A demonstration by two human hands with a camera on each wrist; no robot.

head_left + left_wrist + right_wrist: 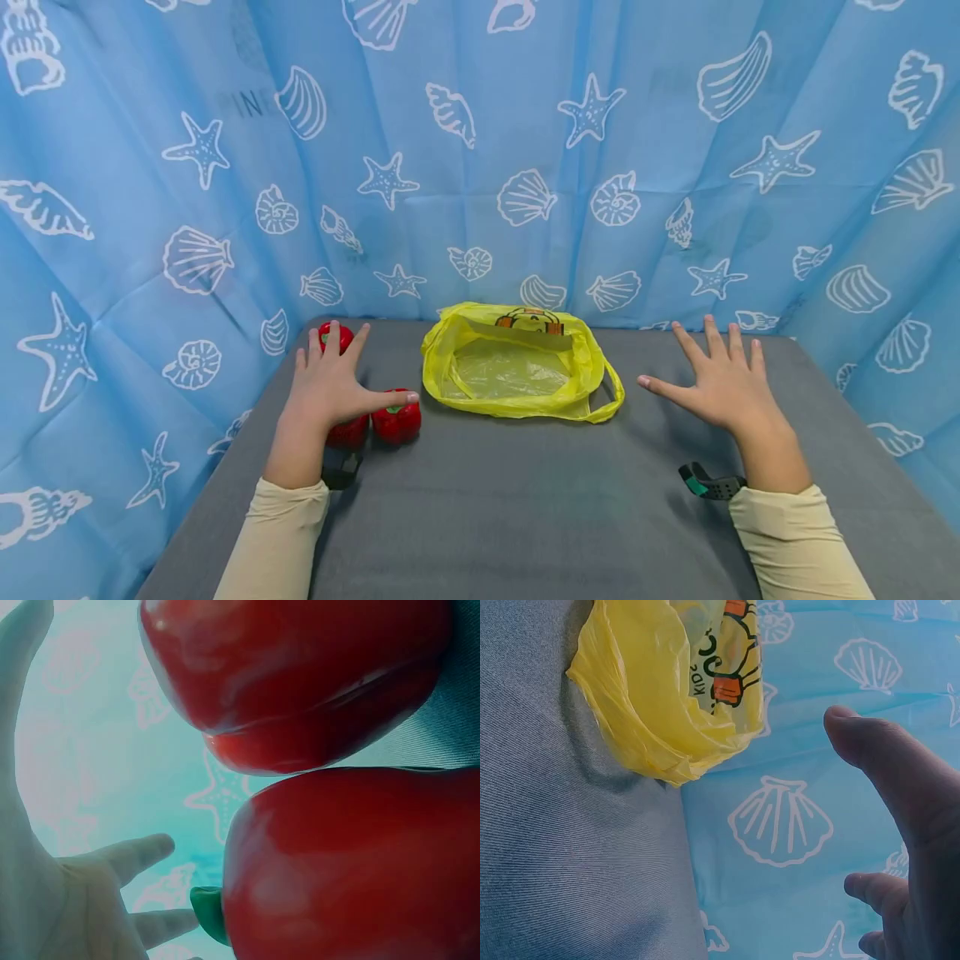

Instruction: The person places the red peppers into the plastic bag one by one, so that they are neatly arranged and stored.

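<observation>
My left hand [330, 387] is spread wide over the left of the table, fingers straight and holding nothing. Beneath and around it are red bell peppers: one [397, 423] under the thumb, another [347, 433] beside it partly hidden by the hand, and a third [337, 337] behind the fingertips. Two of them loom close in the left wrist view, one pepper [352, 862] with a green stem. At the middle back, a yellow plastic bag [517, 407] stands with its mouth open. To its right my right hand [723, 383] hovers, fingers spread, with nothing in it.
A grey cloth covers the table [510, 517]. Blue curtains [480, 150] with white shell and starfish prints hang behind and along both sides. The bag's handle loop [611, 396] sticks out toward the right hand. Dark straps sit at both wrists.
</observation>
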